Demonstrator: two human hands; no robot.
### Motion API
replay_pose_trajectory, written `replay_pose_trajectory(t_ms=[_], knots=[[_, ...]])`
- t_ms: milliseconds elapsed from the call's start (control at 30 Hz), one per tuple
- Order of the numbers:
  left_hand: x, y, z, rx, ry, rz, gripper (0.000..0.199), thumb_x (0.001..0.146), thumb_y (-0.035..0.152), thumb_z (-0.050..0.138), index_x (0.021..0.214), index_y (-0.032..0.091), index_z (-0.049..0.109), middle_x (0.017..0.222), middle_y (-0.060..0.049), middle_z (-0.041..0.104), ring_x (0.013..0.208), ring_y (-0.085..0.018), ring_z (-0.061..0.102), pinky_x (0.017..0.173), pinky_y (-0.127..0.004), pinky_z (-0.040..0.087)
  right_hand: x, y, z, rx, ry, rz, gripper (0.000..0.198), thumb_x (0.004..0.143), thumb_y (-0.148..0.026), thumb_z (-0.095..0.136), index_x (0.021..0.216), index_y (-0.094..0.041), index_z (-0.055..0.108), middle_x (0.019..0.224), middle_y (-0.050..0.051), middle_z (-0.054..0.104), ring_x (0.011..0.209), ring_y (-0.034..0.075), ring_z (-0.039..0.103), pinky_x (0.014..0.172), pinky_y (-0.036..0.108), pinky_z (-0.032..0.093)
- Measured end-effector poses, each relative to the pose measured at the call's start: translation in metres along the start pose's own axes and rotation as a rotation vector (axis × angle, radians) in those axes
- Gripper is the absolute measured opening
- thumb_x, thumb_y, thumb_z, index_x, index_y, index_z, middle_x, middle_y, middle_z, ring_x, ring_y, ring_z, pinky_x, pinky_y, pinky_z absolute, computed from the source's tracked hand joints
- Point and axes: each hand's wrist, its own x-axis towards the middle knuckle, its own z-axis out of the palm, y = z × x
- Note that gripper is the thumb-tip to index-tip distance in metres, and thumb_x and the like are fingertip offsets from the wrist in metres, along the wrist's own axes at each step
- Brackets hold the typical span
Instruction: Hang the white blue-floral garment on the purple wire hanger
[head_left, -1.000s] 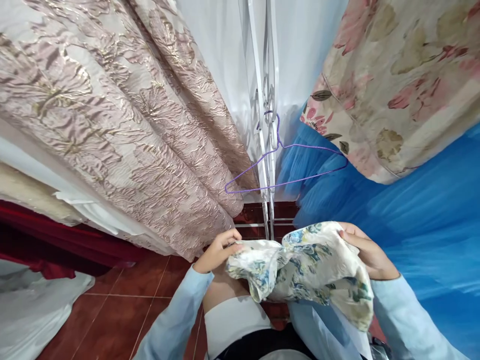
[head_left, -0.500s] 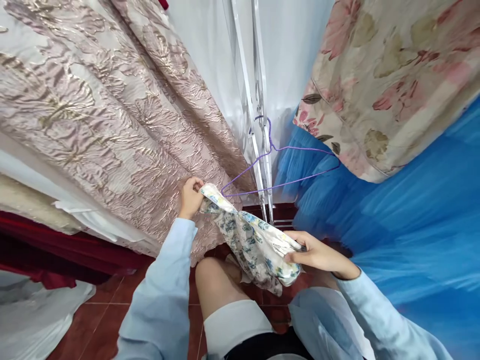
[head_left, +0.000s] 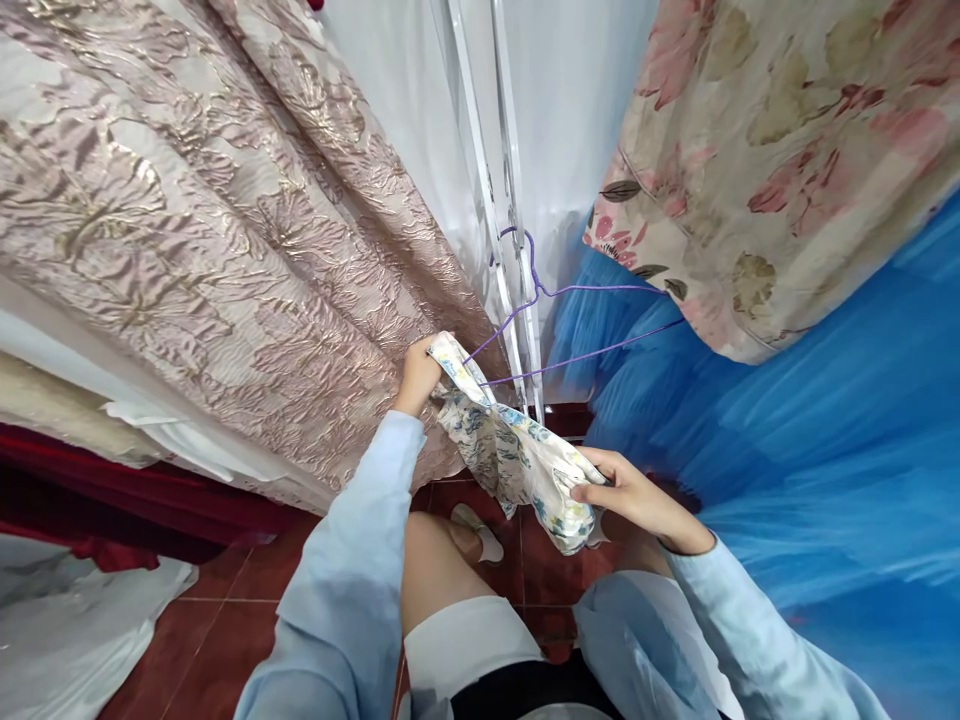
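Garments (head_left: 247,250) flank hands (head_left: 420,378) (head_left: 637,498) gripping floral cloth (head_left: 547,478) that hides one end of a purple hanger (head_left: 535,289).

One end of the purple hanger (head_left: 537,289) is hidden by the floral cloth (head_left: 521,445).

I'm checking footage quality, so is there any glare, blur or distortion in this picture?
Head view: small glints on the pink textured fabric; the blue fabric looks soft and smeary; the held floral cloth is fairly clear; the light-blue sleeves seem stretched toward the lower corners, perhaps lens distortion.
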Motion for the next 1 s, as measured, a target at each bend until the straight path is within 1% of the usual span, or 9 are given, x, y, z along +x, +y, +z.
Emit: replay_pose_trajectory(t_ms=[133,233,333,433,533,633,767,900,1000], knots=[[0.000,-0.019,0.014,-0.119,-0.073,-0.134,0.032,0.074,0.037,0.063,0.092,0.015,0.078,0.097,-0.009,0.078,0.093,-0.025,0.068,0.091,-0.037,0.051,-0.002,0.006,-0.004,0.020,0.043,0.020,0.036,0.081,-0.031,0.073,0.114,-0.017,0.071,0.103,0.004,0.071,0.095,0.023,0.061,0.085,0.030,0.047],[-0.012,-0.042,0.014,-0.144,0.069,-0.137,0.035,0.076,0.037,0.061,0.096,0.015,0.078,0.095,-0.007,0.077,0.092,-0.024,0.066,0.090,-0.035,0.051,-0.001,0.015,-0.004,0.034,0.072,0.035,0.035,0.082,-0.032,0.073,0.113,-0.017,0.070,0.106,0.004,0.071,0.098,0.023,0.061,0.087,0.030,0.046],[-0.027,-0.069,0.010,-0.147,0.257,-0.117,0.033,0.073,0.032,0.061,0.096,0.016,0.078,0.095,-0.005,0.075,0.091,-0.021,0.064,0.092,-0.032,0.049,0.004,0.024,0.000,-0.007,0.032,0.030,0.024,0.085,-0.031,0.070,0.104,-0.016,0.070,0.103,0.004,0.070,0.093,0.021,0.060,0.083,0.029,0.046],[-0.034,-0.091,0.007,-0.287,0.377,-0.247,0.027,0.069,0.030,0.064,0.089,0.016,0.074,0.089,-0.004,0.072,0.086,-0.018,0.063,0.089,-0.030,0.050,0.015,0.031,0.012,-0.038,-0.003,0.010,0.021,0.087,-0.031,0.067,0.100,-0.015,0.070,0.098,0.004,0.068,0.090,0.020,0.059,0.080,0.028,0.045],[-0.029,-0.100,0.004,-0.380,0.407,-0.342,0.025,0.073,0.038,0.063,0.086,0.017,0.068,0.077,-0.001,0.065,0.076,-0.016,0.061,0.081,-0.030,0.051,0.029,0.033,0.029,-0.008,-0.005,-0.024,0.024,0.087,-0.030,0.067,0.106,-0.015,0.069,0.102,0.005,0.068,0.094,0.021,0.060,0.085,0.029,0.046],[-0.020,-0.092,0.002,-0.430,0.324,-0.374,0.036,0.076,0.052,0.064,0.088,0.018,0.065,0.070,0.001,0.061,0.070,-0.016,0.060,0.075,-0.030,0.052,0.038,0.032,0.042,0.014,-0.041,-0.032,0.022,0.087,-0.028,0.067,0.104,-0.015,0.068,0.100,0.004,0.068,0.093,0.021,0.060,0.084,0.029,0.048],[-0.015,-0.069,0.007,-0.479,0.148,-0.324,0.051,0.071,0.061,0.071,0.098,0.018,0.066,0.078,0.000,0.065,0.070,-0.015,0.061,0.074,-0.028,0.052,0.037,0.035,0.045,0.015,-0.094,-0.030,0.015,0.088,-0.030,0.065,0.094,-0.016,0.068,0.093,0.003,0.066,0.088,0.020,0.058,0.081,0.029,0.047],[-0.016,-0.039,0.020,-0.333,0.019,-0.160,0.047,0.077,0.055,0.069,0.104,0.017,0.069,0.085,-0.002,0.069,0.075,-0.015,0.063,0.077,-0.028,0.052,0.028,0.043,0.040,0.025,-0.071,-0.020,0.016,0.088,-0.031,0.065,0.093,-0.016,0.067,0.091,0.002,0.065,0.088,0.019,0.057,0.081,0.028,0.046],[-0.017,-0.016,0.030,-0.155,0.008,-0.049,0.033,0.084,0.041,0.063,0.104,0.016,0.071,0.092,-0.005,0.072,0.082,-0.017,0.065,0.080,-0.029,0.051,0.021,0.046,0.035,0.048,-0.058,-0.007,0.016,0.086,-0.030,0.066,0.094,-0.016,0.067,0.092,0.002,0.065,0.088,0.019,0.057,0.082,0.028,0.044]])
